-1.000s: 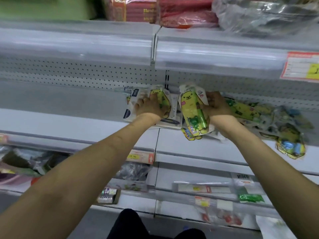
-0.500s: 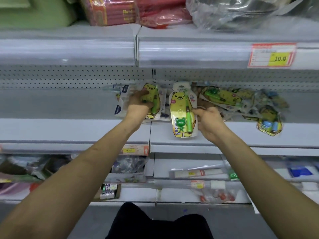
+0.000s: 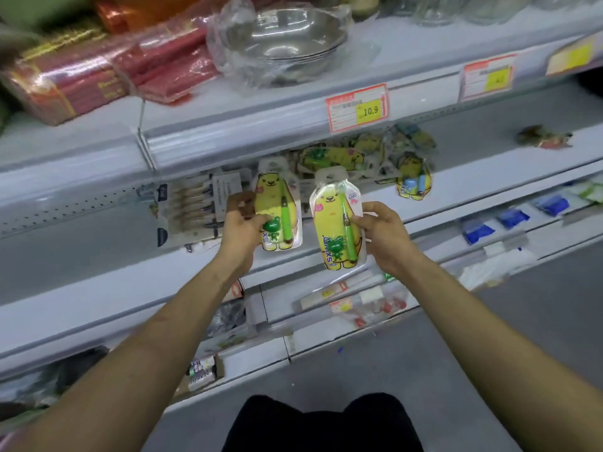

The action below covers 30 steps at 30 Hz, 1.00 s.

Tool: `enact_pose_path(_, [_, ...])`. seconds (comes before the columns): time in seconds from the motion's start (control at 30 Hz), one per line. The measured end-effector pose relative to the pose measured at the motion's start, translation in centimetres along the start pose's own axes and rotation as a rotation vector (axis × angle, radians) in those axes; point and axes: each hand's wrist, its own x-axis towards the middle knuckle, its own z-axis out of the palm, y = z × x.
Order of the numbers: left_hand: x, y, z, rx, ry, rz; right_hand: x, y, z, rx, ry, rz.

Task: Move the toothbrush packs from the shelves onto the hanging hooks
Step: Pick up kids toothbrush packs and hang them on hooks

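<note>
Readable: "10.9" on the price tag (image 3: 357,107) at the front edge of the upper shelf (image 3: 408,53); blue "SX…" down the second pack (image 3: 332,223), rest unclear. Gripped along its left edge by the left hand (image 3: 239,220), thumb by its green frog: first pack (image 3: 277,203). Pinched at its right edge by the right hand (image 3: 381,233): second pack, just beside the first, both upright over the front edge of the middle shelf (image 3: 114,265). Toward the back edge, more packs (image 3: 329,156) in a heap.

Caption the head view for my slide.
Left hand holds one bear toothbrush pack, right hand a second pack, at the shelf.
</note>
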Motion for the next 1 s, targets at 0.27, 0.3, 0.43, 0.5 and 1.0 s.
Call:
enact_pose_path(0.27, [-2.6,-0.8,12.4,0.113,-0.281,-0.141,-2.7,-0.2,-12.3,0.099,0.225,0.014])
enact_pose_path(0.3, [-3.2,-0.7,14.7,0.130,-0.316,-0.139,-3.1,-0.4,-14.4,0.113,0.252,0.010])
enact_pose_path(0.43, [-6.3,-0.7,25.4,0.139,-0.478,-0.126,-4.9,-1.8,-24.9,0.146,0.364,0.001])
enact_pose_path(0.5, [-7.9,-0.6,31.1,0.122,-0.532,-0.112,-5.6,-2.9,-30.7,0.150,0.416,-0.006])
enact_pose_path(1.0, [-19.7,2.9,71.2,0.070,-0.936,-0.050,-12.5,-11.5,-64.5,0.260,0.886,-0.215])
